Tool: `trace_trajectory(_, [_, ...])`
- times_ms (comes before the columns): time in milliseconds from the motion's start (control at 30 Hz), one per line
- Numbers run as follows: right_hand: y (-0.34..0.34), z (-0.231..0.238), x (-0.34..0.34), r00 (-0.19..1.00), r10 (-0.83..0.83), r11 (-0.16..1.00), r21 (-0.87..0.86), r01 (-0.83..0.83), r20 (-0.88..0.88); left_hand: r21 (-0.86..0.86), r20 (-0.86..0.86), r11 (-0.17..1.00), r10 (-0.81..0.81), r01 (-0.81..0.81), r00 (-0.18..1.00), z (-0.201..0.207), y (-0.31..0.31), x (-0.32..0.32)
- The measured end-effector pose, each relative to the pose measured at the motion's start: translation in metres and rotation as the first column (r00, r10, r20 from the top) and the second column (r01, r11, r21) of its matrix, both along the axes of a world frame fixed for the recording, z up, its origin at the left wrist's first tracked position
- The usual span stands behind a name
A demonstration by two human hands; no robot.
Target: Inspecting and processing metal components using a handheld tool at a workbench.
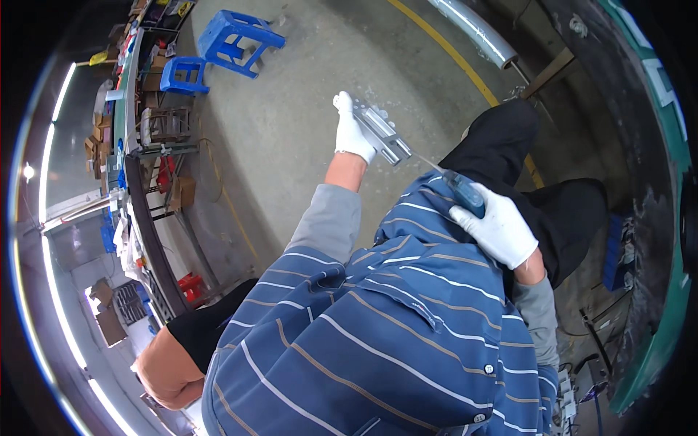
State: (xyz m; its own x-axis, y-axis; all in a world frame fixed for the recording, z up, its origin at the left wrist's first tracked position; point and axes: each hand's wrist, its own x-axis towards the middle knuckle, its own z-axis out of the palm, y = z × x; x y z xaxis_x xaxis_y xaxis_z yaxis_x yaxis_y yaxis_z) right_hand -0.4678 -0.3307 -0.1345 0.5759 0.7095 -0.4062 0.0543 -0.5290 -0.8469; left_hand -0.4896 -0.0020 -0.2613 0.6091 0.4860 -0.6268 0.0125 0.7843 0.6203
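My left hand (352,134), in a white glove, is closed on a short silver metal profile (390,145) held out over the floor. The profile has lengthwise channels and slants down toward the right. My right hand (500,229), also gloved in white, grips a screwdriver (464,192) by its translucent blue handle. Its thin shaft points up and left, with the tip close to the profile's near end; whether they touch I cannot tell. Both hands are in front of my striped blue shirt, the right one near my thigh.
Two blue plastic stools (236,40) stand on the floor at the far left. A long workbench (149,240) with shelves and boxes runs along the left. At the upper right lies a shiny wrapped roll (480,33). A green-edged table (658,349) borders the right side. Another person's arm (174,363) shows at lower left.
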Motion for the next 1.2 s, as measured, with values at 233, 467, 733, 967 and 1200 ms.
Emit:
trace_trajectory(233, [0.002,0.025,-0.013,0.99,0.09,0.988,-0.133,-0.074,0.111,0.163,-0.181,0.984,-0.037,0.067,0.983,-0.026,0.0,0.013])
trace_trajectory(467, [0.008,0.015,-0.033,0.964,0.095,0.995,-0.01,-0.095,0.247,0.292,-0.192,0.955,-0.003,0.06,0.981,-0.005,-0.019,0.002])
trace_trajectory(733, [0.001,0.028,-0.017,0.972,0.146,0.978,-0.176,-0.113,0.186,-0.008,-0.201,0.895,-0.439,0.447,0.876,0.02,-0.04,0.011])
trace_trajectory(967, [-0.057,0.021,0.0,0.99,-0.109,0.981,0.151,0.122,-0.093,-0.043,-0.132,0.815,-0.577,0.577,0.806,0.086,-0.082,0.075])
trace_trajectory(1200, [-0.151,-0.026,-0.004,0.669,-0.477,0.664,0.265,0.7,-0.57,0.567,-0.167,0.303,-0.868,0.766,0.467,0.201,-0.16,0.243])
